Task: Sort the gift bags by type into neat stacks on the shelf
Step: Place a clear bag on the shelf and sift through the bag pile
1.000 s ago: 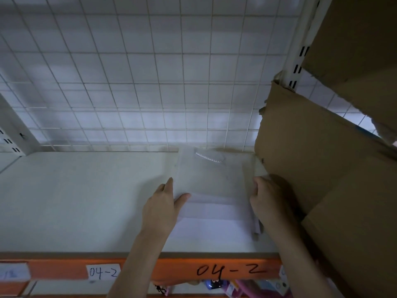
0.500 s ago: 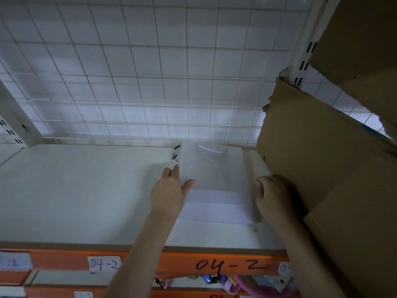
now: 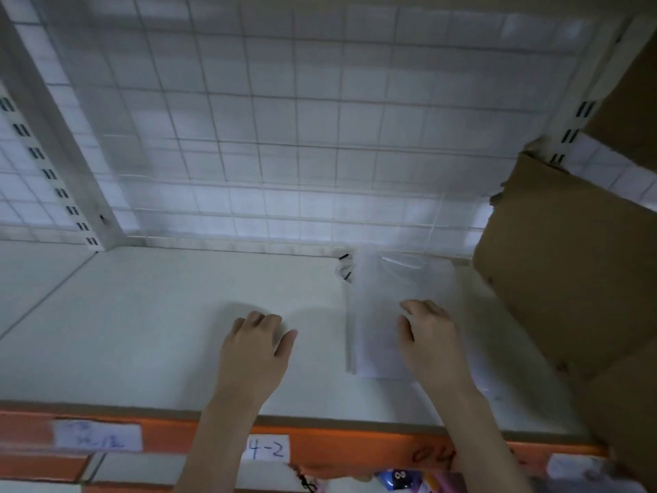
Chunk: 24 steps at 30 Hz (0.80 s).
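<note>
Since half a second ago, both hands have shifted: my left hand (image 3: 254, 345) has come off the left edge of the gift bags (image 3: 382, 314) and now lies flat on the bare shelf (image 3: 142, 332), a little to the left of the stack and not touching it. Its fingers are straight and relaxed, thumb out to the right, holding nothing. My right hand (image 3: 432, 336) has moved from the right edge of the stack onto its top and rests there; the fingers look loosely bent, and I cannot tell if they only press the top bag or pinch it.

From the hands outward: the gift bags are pale, half transparent, and they lie flat in one stack in the right part of the shelf, reaching back close to the wire grid (image 3: 284, 154) at the rear edge. At the far left corner of the stack I see small black handle ends sticking out. Just to the right of the stack stands a brown cardboard box (image 3: 569, 279), near it. Along the front edge runs an orange beam (image 3: 337, 446) with a white label (image 3: 265, 451) reading "4-2".
</note>
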Each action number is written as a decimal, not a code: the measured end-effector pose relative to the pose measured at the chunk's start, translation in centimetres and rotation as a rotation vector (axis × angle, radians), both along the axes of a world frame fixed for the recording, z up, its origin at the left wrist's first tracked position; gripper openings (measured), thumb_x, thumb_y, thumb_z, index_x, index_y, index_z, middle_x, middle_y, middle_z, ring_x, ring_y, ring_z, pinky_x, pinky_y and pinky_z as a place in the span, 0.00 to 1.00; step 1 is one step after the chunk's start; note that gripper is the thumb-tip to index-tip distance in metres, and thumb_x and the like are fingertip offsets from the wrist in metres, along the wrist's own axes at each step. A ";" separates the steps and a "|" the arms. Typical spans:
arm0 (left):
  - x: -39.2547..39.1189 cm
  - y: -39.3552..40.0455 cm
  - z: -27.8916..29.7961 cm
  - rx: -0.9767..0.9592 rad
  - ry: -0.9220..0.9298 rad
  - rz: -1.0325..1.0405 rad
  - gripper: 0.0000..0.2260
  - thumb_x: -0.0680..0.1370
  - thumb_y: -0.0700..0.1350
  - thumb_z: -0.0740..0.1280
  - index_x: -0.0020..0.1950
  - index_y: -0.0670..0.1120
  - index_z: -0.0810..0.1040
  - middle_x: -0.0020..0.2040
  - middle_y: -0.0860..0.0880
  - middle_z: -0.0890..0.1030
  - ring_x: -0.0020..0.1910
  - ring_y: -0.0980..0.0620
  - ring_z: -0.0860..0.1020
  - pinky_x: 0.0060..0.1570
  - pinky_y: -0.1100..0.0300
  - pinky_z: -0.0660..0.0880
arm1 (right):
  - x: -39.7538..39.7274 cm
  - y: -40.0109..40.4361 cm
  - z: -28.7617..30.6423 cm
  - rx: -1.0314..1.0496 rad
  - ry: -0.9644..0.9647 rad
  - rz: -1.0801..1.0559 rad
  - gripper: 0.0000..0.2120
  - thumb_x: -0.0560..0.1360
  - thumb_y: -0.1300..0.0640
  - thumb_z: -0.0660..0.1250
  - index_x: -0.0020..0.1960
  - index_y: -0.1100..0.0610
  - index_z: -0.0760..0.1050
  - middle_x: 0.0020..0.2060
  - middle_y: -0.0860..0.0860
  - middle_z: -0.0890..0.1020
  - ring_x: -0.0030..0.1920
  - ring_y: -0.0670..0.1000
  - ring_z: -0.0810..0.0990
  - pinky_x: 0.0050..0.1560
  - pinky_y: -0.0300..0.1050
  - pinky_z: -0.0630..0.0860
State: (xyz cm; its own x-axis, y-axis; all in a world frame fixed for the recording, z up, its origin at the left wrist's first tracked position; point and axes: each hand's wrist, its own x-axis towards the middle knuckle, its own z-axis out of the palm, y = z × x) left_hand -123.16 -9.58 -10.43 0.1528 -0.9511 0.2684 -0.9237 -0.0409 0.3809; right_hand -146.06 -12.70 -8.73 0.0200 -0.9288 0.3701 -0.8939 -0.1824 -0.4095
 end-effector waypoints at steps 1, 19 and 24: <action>2.2 0.6 -0.2 -0.026 -0.002 0.006 0.10 0.73 0.47 0.70 0.47 0.41 0.80 0.44 0.43 0.80 0.43 0.40 0.77 0.45 0.50 0.75 | 2.1 0.5 -0.2 -0.006 -0.004 0.010 0.10 0.73 0.66 0.63 0.52 0.64 0.78 0.45 0.61 0.81 0.47 0.62 0.79 0.46 0.51 0.76; 40.7 11.0 0.4 -0.218 0.229 0.293 0.10 0.75 0.39 0.67 0.54 0.38 0.79 0.41 0.43 0.81 0.37 0.41 0.79 0.39 0.53 0.74 | 36.1 7.6 -1.6 0.008 -0.073 0.080 0.12 0.72 0.63 0.68 0.55 0.63 0.78 0.46 0.58 0.82 0.48 0.61 0.80 0.49 0.53 0.78; 43.5 10.4 0.4 -0.243 0.210 0.277 0.11 0.75 0.41 0.66 0.56 0.40 0.78 0.42 0.45 0.81 0.42 0.43 0.79 0.39 0.55 0.73 | 38.9 6.7 -1.0 -0.065 -0.080 0.067 0.13 0.70 0.63 0.70 0.55 0.62 0.78 0.47 0.56 0.82 0.48 0.60 0.79 0.49 0.50 0.76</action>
State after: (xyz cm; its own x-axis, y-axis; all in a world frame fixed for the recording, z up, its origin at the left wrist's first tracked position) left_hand -79.68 0.83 -10.07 0.4693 -0.7794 0.4151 -0.7916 -0.1630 0.5890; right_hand -107.13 -5.97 -9.78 0.0493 -0.9002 0.4326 -0.8439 -0.2693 -0.4641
